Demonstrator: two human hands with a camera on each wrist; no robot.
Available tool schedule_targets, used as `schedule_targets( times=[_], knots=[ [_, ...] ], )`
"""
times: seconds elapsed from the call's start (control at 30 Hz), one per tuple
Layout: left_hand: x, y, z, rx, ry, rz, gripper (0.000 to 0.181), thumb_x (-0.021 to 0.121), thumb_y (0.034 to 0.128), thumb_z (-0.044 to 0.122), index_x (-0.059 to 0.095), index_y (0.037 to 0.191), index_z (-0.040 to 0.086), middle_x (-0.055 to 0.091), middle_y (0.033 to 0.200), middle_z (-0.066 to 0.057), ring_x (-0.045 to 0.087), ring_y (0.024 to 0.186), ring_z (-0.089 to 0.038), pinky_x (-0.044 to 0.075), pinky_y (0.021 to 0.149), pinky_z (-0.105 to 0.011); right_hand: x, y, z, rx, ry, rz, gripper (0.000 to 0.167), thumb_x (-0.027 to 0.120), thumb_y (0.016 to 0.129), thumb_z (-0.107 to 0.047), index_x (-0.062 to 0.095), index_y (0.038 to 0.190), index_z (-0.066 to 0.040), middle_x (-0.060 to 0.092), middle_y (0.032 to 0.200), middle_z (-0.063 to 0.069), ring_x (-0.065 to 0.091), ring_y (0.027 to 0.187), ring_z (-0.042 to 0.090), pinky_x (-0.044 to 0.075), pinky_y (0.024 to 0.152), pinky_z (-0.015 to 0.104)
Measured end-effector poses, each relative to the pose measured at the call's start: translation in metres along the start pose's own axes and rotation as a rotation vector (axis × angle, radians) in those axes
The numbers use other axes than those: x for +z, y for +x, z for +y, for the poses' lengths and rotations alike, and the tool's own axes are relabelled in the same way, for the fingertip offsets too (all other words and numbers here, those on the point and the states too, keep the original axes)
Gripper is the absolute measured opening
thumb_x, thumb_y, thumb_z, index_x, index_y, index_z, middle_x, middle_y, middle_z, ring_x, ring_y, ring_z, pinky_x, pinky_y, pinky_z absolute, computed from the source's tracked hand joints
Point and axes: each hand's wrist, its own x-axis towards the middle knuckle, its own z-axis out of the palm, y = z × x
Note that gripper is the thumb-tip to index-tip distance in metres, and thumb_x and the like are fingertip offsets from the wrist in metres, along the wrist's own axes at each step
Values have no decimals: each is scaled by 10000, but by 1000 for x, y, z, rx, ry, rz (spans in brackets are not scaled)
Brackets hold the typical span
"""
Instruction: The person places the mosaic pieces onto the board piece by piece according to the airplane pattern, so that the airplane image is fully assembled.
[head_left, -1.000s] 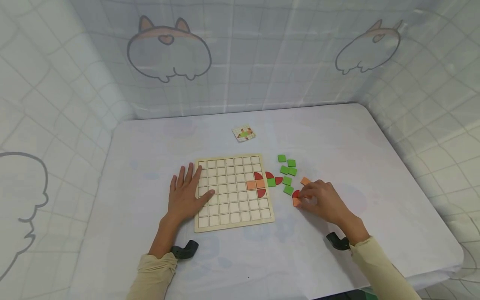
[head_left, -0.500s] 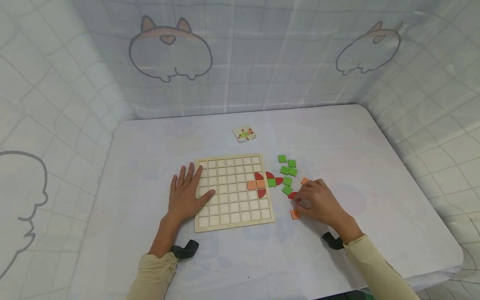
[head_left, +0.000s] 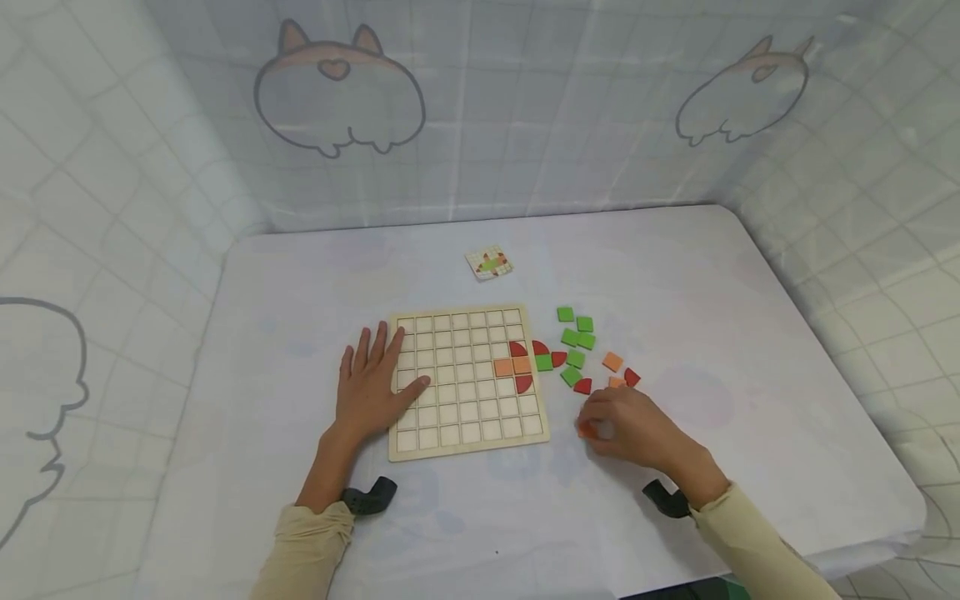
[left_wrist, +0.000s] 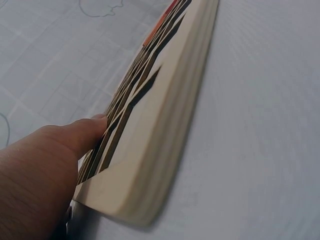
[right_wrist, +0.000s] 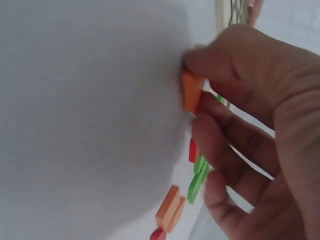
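My left hand (head_left: 371, 396) lies with spread fingers on the left edge of a wooden grid board (head_left: 468, 412); its thumb (left_wrist: 87, 131) touches the board's face in the left wrist view. To the right of the board, low over the table, my right hand (head_left: 637, 427) pinches an orange square tile (right_wrist: 191, 91) between thumb and fingers. Two orange squares (head_left: 502, 367) and red quarter-circle tiles (head_left: 523, 384) sit in the board's right-hand cells. A green square (head_left: 543, 362) and red quarter-circles (head_left: 558, 358) lie just off its right edge.
Several green squares (head_left: 570, 337) are scattered right of the board. Beyond my right hand lie a loose orange tile (head_left: 612, 361), a partly hidden one, and a red quarter-circle (head_left: 632, 377). A small pattern card (head_left: 489, 262) lies behind the board.
My right hand has left a red quarter-circle beside the lowest green square, then moved slightly nearer me and taken hold of an orange tile. My left hand stays put.
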Motion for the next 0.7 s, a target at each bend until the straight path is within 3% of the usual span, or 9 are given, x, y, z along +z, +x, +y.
schedule_targets(
  times=[0.1,0.37,0.53,0.7],
  knots=[
    [-1,0,0,2,-5,-1,927,507,904,666,174,1588,137,53,1633,-136,-46,1487,-333,-58,1153,-526,2,12,-1,-67,-49,68,134,829,756,-185,735,846,-218,636,842,-161,552,801,58,478,753,300],
    [-1,-1,0,2,0,-1,927,509,904,666,175,1587,135,55,1633,-135,-43,1487,-334,-52,1153,-529,10,65,-16,-205,-5,227,101,811,765,-168,754,847,-183,688,878,-102,585,843,108,469,766,324],
    [0,-1,-1,13,-9,3,926,510,904,664,176,1588,136,58,1631,-139,-40,1486,-344,-51,1150,-540,16,92,-26,-265,-52,248,95,813,779,-174,765,861,-163,700,887,-78,561,835,141,422,707,322],
    [1,0,-3,11,-3,1,932,493,905,678,160,1590,141,37,1632,-129,-52,1485,-341,-65,1149,-534,23,102,-29,-288,-86,222,84,808,785,-145,787,864,-164,697,917,-60,577,868,158,409,715,323]
  ],
)
